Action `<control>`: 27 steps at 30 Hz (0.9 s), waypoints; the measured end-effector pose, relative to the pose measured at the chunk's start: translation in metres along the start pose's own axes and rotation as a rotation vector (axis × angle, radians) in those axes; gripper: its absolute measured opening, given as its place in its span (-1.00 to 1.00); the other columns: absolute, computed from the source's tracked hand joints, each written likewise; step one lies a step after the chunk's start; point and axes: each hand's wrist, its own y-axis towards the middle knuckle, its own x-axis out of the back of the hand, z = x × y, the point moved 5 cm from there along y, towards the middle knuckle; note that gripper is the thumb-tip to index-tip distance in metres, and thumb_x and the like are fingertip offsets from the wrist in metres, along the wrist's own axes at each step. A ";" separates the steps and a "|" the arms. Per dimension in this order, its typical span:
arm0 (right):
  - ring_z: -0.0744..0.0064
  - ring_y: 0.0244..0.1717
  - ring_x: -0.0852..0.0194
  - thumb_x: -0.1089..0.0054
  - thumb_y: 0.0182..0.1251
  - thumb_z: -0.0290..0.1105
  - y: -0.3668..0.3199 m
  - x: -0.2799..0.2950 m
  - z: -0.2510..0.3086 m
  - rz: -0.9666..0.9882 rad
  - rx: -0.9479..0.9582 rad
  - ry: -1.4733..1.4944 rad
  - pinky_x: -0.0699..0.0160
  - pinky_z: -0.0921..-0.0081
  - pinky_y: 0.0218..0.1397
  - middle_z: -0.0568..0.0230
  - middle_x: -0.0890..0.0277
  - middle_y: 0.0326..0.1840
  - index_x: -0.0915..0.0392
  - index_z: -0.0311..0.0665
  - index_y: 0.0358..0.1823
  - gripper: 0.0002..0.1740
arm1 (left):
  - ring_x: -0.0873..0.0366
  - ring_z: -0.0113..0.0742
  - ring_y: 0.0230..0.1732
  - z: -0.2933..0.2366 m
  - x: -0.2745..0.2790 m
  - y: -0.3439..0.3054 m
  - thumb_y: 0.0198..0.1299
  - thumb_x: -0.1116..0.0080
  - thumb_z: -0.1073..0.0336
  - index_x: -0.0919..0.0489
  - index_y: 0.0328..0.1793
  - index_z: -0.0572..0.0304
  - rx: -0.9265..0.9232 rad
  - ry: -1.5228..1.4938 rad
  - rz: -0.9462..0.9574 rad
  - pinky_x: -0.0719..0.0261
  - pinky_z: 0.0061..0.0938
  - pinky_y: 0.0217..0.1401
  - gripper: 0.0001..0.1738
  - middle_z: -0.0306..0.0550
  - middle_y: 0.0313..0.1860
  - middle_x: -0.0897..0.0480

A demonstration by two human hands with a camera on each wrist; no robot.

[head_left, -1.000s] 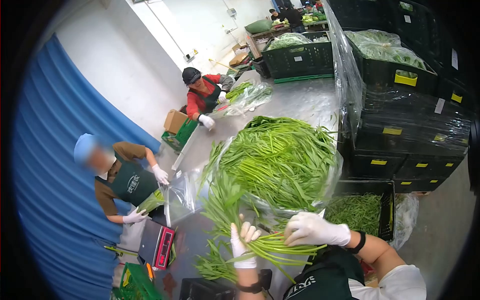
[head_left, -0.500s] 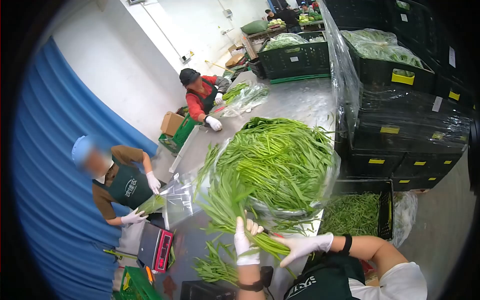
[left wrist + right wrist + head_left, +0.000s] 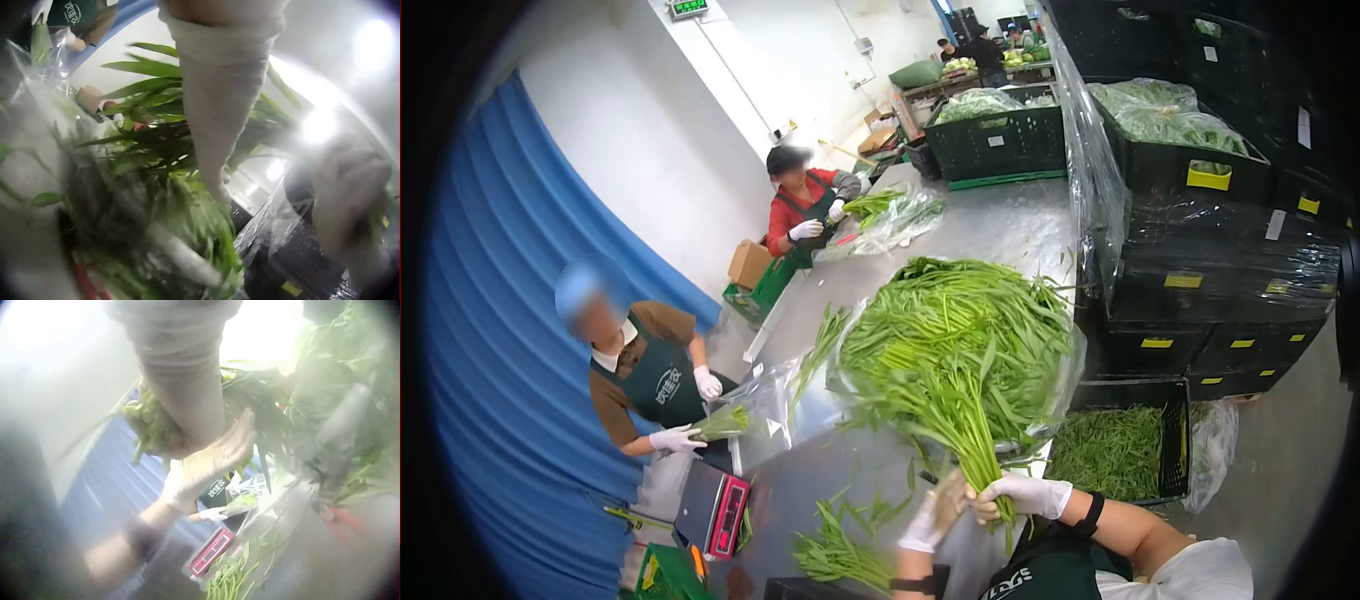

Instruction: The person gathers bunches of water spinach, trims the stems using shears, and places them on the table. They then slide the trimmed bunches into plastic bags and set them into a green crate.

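Note:
In the head view, a bunch of water spinach (image 3: 972, 430) with long green stems stands tilted, leaves toward the pile. My gloved right hand (image 3: 1028, 494) grips it around the stems, near the cut ends. My gloved left hand (image 3: 937, 512) is blurred beside those stems. The right wrist view shows the left hand (image 3: 209, 464) with straight fingers lying along the bunch. Beyond both hands sits a large heap of water spinach (image 3: 945, 330) in a clear plastic liner. Loose stems (image 3: 840, 548) lie on the metal table (image 3: 800, 490), left of my hands.
A red-faced scale (image 3: 727, 515) stands at the table's left edge. Two people in aprons work across the table, one holding a bagged bunch (image 3: 722, 423). Dark crates (image 3: 1170, 330) are stacked at right, with a crate of loose greens (image 3: 1105, 455) below.
The bunch has passed from my left hand to my right and swung from pointing left to more upright. My left hand has released its grip and moved right, beside the stems.

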 end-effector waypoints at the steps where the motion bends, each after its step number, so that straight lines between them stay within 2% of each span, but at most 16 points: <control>1: 0.48 -0.56 -0.26 -0.03 0.21 -0.49 0.004 0.006 0.001 0.058 0.028 0.048 -0.41 0.46 -0.26 0.36 -0.30 -0.58 -0.36 -0.30 -0.17 -0.84 | -0.14 0.04 0.46 0.016 -0.008 0.004 0.16 0.04 -0.39 -0.17 0.42 0.34 0.109 0.031 0.275 -0.12 -0.18 0.47 -0.01 0.18 0.40 -0.27; 4: 0.43 -0.50 -0.31 -0.08 0.23 -0.44 0.001 0.012 0.000 0.082 0.039 0.102 -0.42 0.41 -0.21 0.31 -0.35 -0.54 -0.37 -0.29 -0.17 -0.82 | -0.25 0.11 0.39 -0.006 -0.081 0.047 0.20 -0.08 -0.19 -0.34 0.28 0.40 -0.002 0.207 0.093 -0.16 -0.11 0.45 -0.21 0.25 0.41 -0.24; 5: 0.39 -0.46 -0.35 -0.09 0.23 -0.43 0.001 0.020 -0.007 -0.009 -0.032 0.091 -0.43 0.39 -0.18 0.29 -0.37 -0.51 -0.38 -0.29 -0.15 -0.80 | -0.34 0.05 0.33 -0.013 -0.087 0.056 0.26 -0.08 0.11 -0.43 0.16 0.41 0.029 0.210 0.055 -0.22 -0.18 0.43 -0.49 0.25 0.38 -0.30; 6: 0.36 -0.41 -0.39 -0.09 0.22 -0.43 -0.001 0.028 -0.012 -0.098 -0.101 0.081 -0.43 0.36 -0.16 0.26 -0.40 -0.48 -0.38 -0.30 -0.13 -0.78 | -0.34 0.05 0.33 -0.015 -0.091 0.064 0.26 -0.08 0.11 -0.43 0.16 0.41 0.029 0.210 0.058 -0.22 -0.18 0.43 -0.49 0.25 0.38 -0.30; 8: 0.30 -0.34 -0.44 -0.13 0.22 -0.42 -0.016 0.029 -0.001 -0.087 -0.024 0.082 -0.44 0.34 -0.11 0.23 -0.43 -0.44 -0.39 -0.31 -0.10 -0.75 | -0.40 0.03 0.28 -0.007 -0.088 0.079 0.28 -0.07 0.22 -0.47 0.08 0.39 0.190 0.323 -0.113 -0.25 -0.19 0.42 -0.62 0.24 0.30 -0.40; 9: 0.36 -0.33 -0.45 -0.12 0.26 -0.43 -0.027 0.021 0.008 -0.070 0.063 0.084 -0.45 0.38 -0.10 0.28 -0.42 -0.43 -0.39 -0.31 -0.07 -0.76 | -0.45 0.01 0.21 -0.008 -0.099 0.083 0.30 -0.04 0.23 -0.48 0.01 0.30 0.168 0.279 -0.116 -0.30 -0.15 0.38 -0.70 0.17 0.06 -0.58; 10: 0.41 -0.32 -0.46 -0.11 0.29 -0.44 -0.035 0.018 0.014 -0.054 0.151 0.090 -0.46 0.41 -0.10 0.32 -0.42 -0.42 -0.40 -0.30 -0.05 -0.76 | -0.45 0.01 0.21 -0.007 -0.101 0.088 0.30 -0.04 0.23 -0.48 0.01 0.30 0.180 0.280 -0.111 -0.30 -0.15 0.38 -0.70 0.17 0.06 -0.58; 12: 0.47 -0.34 -0.41 -0.08 0.33 -0.43 -0.049 0.028 0.004 -0.006 0.204 0.092 -0.43 0.47 -0.06 0.33 -0.40 -0.42 -0.38 -0.30 0.02 -0.74 | -0.52 -0.02 0.11 -0.020 -0.110 0.096 0.33 -0.03 0.22 -0.46 -0.07 0.20 0.049 0.111 -0.090 -0.38 -0.13 0.29 -0.79 -0.01 -0.18 -0.60; 13: 0.49 -0.36 -0.39 -0.08 0.34 -0.41 -0.057 0.032 -0.004 -0.043 0.103 0.046 -0.42 0.51 -0.08 0.34 -0.39 -0.44 -0.39 -0.30 0.03 -0.73 | -0.54 -0.06 0.06 -0.027 -0.112 0.098 0.34 -0.02 0.19 -0.43 -0.12 0.14 0.030 0.106 -0.159 -0.43 -0.14 0.21 -0.81 -0.17 -0.36 -0.53; 16: 0.56 -0.37 -0.38 -0.08 0.38 -0.35 -0.092 0.036 0.003 -0.094 -0.022 -0.143 -0.37 0.60 -0.19 0.35 -0.41 -0.44 -0.44 -0.32 0.00 -0.74 | -0.49 -0.27 -0.27 -0.056 -0.120 0.105 0.37 0.01 0.20 -0.42 -0.16 0.11 -0.099 -0.076 -0.164 -0.48 -0.20 0.08 -0.84 -0.25 -0.45 -0.42; 18: 0.43 -0.36 -0.45 -0.17 0.29 -0.33 -0.119 0.058 0.026 -0.457 -0.063 -0.583 -0.39 0.49 -0.17 0.28 -0.48 -0.42 -0.48 -0.32 -0.01 -0.70 | -0.40 -0.34 -0.38 -0.070 -0.118 0.103 0.38 0.02 0.22 -0.42 -0.13 0.12 -0.119 -0.109 -0.194 -0.49 -0.25 0.00 -0.85 -0.26 -0.45 -0.40; 20: 0.22 -0.17 -0.48 -0.23 0.17 -0.34 -0.135 0.066 0.058 -0.995 0.329 -1.890 -0.40 0.34 -0.03 0.17 -0.53 -0.24 -0.49 -0.30 0.01 -0.62 | -0.40 -0.38 -0.37 -0.074 -0.111 0.106 0.38 0.03 0.24 -0.43 -0.10 0.12 -0.116 -0.114 -0.148 -0.47 -0.30 -0.05 -0.86 -0.26 -0.43 -0.40; 21: 0.06 0.04 -0.39 -0.24 0.10 -0.33 -0.142 0.036 0.077 -1.209 0.636 -1.761 -0.33 0.25 0.14 0.10 -0.46 -0.02 -0.48 -0.27 0.05 -0.55 | -0.38 -0.40 -0.38 -0.072 -0.111 0.108 0.39 0.03 0.26 -0.44 -0.08 0.12 -0.115 -0.133 -0.166 -0.46 -0.33 -0.07 -0.87 -0.27 -0.43 -0.39; 22: 0.04 0.15 -0.29 -0.24 0.10 -0.26 -0.141 0.031 0.082 -1.241 0.833 -1.467 -0.28 0.22 0.21 0.07 -0.35 0.13 -0.47 -0.24 0.05 -0.54 | -0.38 -0.40 -0.38 -0.070 -0.111 0.113 0.39 0.03 0.26 -0.44 -0.08 0.12 -0.119 -0.129 -0.157 -0.46 -0.33 -0.07 -0.87 -0.27 -0.43 -0.39; 26: 0.02 0.11 -0.31 -0.29 0.05 -0.02 -0.113 -0.033 0.077 -0.963 1.377 -1.735 -0.24 0.03 0.22 0.12 -0.34 0.11 -0.42 -0.12 0.07 -0.42 | -0.37 -0.39 -0.36 -0.036 -0.111 0.122 0.37 0.00 0.29 -0.44 -0.05 0.15 -0.067 -0.312 -0.194 -0.44 -0.40 -0.08 -0.86 -0.24 -0.41 -0.41; 27: 0.07 0.10 -0.32 -0.28 0.06 0.04 -0.099 -0.038 0.074 -0.915 1.389 -1.749 -0.26 0.04 0.20 0.16 -0.35 0.09 -0.43 -0.08 0.04 -0.43 | -0.37 -0.39 -0.35 -0.027 -0.114 0.123 0.37 0.00 0.30 -0.44 -0.03 0.16 -0.061 -0.330 -0.198 -0.44 -0.41 -0.07 -0.86 -0.24 -0.41 -0.41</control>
